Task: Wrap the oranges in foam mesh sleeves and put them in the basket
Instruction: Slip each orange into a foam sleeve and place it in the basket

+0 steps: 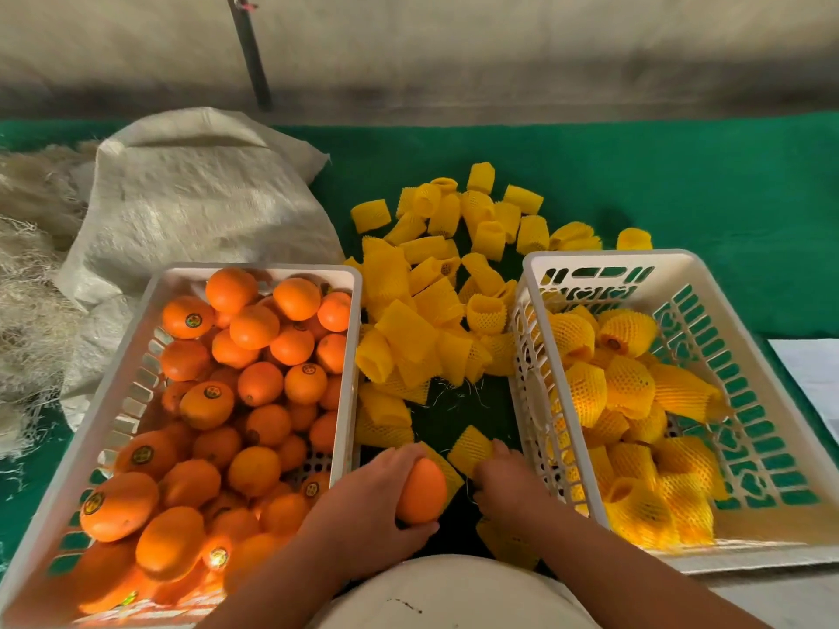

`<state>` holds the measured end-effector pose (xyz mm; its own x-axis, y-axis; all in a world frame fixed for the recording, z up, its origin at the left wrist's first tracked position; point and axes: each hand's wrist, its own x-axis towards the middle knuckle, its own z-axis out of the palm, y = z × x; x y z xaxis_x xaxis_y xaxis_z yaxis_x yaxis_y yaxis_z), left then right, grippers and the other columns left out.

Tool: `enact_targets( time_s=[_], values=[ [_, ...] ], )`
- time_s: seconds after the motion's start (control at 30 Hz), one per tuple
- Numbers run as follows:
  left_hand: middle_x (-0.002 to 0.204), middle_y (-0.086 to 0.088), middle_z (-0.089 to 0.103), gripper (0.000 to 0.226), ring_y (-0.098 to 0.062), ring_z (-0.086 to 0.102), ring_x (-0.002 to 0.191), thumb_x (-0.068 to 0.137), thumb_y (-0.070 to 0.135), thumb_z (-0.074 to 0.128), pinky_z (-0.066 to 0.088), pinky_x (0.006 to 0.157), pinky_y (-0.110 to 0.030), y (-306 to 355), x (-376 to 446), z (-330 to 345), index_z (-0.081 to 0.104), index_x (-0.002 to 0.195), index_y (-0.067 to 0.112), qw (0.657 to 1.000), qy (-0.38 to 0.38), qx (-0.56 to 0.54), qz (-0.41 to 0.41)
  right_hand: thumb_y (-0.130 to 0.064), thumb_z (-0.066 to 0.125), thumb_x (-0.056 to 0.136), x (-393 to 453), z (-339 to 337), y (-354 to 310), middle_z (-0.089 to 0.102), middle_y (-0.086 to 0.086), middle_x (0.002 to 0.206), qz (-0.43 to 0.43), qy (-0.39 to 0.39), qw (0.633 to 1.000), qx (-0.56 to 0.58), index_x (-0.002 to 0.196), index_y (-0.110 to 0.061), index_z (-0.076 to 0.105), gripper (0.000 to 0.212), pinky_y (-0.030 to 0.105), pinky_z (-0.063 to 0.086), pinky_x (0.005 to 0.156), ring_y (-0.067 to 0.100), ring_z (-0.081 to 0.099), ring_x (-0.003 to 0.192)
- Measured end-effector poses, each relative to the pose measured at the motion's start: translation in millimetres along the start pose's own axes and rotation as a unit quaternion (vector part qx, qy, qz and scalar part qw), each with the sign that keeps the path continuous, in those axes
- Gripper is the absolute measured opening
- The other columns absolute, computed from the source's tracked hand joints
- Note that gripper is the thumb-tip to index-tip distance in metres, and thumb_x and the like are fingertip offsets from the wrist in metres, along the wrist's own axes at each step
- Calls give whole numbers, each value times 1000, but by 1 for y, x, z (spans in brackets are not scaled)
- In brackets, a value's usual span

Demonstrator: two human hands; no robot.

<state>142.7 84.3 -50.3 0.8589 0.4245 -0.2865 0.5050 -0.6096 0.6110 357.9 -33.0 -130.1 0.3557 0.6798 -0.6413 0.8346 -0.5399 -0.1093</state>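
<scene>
My left hand holds a bare orange low in the middle, between the two baskets. My right hand grips a yellow foam mesh sleeve just right of that orange. On the left stands a white basket full of unwrapped oranges. The white basket on the right holds several oranges wrapped in yellow sleeves. A heap of loose yellow sleeves lies on the green cloth between and behind the baskets.
A pale woven sack lies behind the left basket, with tangled fibre at the far left. A dark pole rises at the back. White paper lies at the right edge. My lap in light cloth fills the bottom centre.
</scene>
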Motion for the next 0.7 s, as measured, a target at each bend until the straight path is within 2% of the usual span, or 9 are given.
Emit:
enact_targets(
  time_s=[0.07, 0.13, 0.3, 0.37, 0.43, 0.53, 0.6, 0.63, 0.7],
  values=[
    [143, 27, 46, 90, -7, 59, 113, 70, 92, 55, 52, 90, -26, -4, 0, 5, 15, 144, 60, 999, -4, 39, 3, -29, 70, 95, 4, 10, 1, 30, 17, 160, 30, -29, 999, 19, 140, -8, 57, 52, 46, 45, 110, 38, 41, 139],
    [144, 27, 46, 91, -6, 58, 111, 69, 95, 52, 52, 91, -26, -7, 1, 7, 14, 145, 61, 1000, 6, 25, -7, -26, 70, 94, 7, 15, 0, 39, 13, 153, 35, 0, 998, 45, 147, -9, 49, 59, 45, 48, 108, 33, 45, 135],
    [140, 32, 44, 87, -1, 53, 104, 69, 94, 54, 45, 87, -19, -5, 2, 6, 11, 140, 67, 1000, 21, -11, -16, -30, 67, 96, 5, 3, 1, 51, 3, 132, -1, 112, 987, 115, 136, -23, 52, 43, 29, 49, 89, 18, 52, 113],
    [134, 40, 40, 83, -2, 55, 102, 67, 93, 57, 45, 84, -17, -4, 1, 4, 10, 133, 74, 999, 22, -27, -18, -35, 65, 98, -1, -9, -2, 53, -4, 125, -21, 160, 968, 194, 137, -29, 50, 42, 21, 44, 80, 9, 53, 102],
    [129, 50, 33, 83, 0, 58, 101, 64, 92, 62, 47, 77, -14, -2, 2, 1, 17, 131, 72, 997, 36, -59, -24, -38, 63, 99, -10, -26, -10, 56, -11, 116, -51, 203, 943, 260, 130, -36, 53, 33, 15, 42, 71, 3, 56, 92],
    [140, 50, 25, 88, 3, 55, 112, 63, 85, 73, 50, 71, -11, 1, 3, -9, 29, 135, 59, 992, 54, -116, -15, -41, 59, 99, -26, -53, -22, 63, -18, 96, -89, 231, 915, 320, 111, -44, 61, 13, 16, 47, 65, 2, 60, 85],
    [145, 48, 22, 90, 3, 52, 116, 62, 83, 76, 52, 74, -12, 8, 4, -17, 31, 135, 56, 991, 45, -123, 1, -44, 54, 98, -38, -69, -29, 66, -15, 82, -116, 242, 897, 352, 104, -43, 65, 12, 20, 45, 56, 5, 60, 69],
    [147, 48, 20, 90, 3, 51, 117, 62, 82, 77, 53, 76, -14, 14, 5, -21, 32, 135, 55, 992, 36, -119, 11, -46, 52, 98, -43, -76, -32, 66, -17, 80, -130, 250, 891, 357, 103, -43, 66, 15, 20, 45, 55, 4, 61, 65],
    [150, 46, 20, 91, 3, 50, 120, 62, 82, 77, 55, 83, -19, 26, 7, -28, 33, 137, 57, 993, 18, -115, 29, -51, 53, 98, -52, -87, -37, 68, -24, 86, -152, 256, 890, 345, 109, -44, 67, 19, 16, 50, 64, -1, 66, 76]
  ],
)
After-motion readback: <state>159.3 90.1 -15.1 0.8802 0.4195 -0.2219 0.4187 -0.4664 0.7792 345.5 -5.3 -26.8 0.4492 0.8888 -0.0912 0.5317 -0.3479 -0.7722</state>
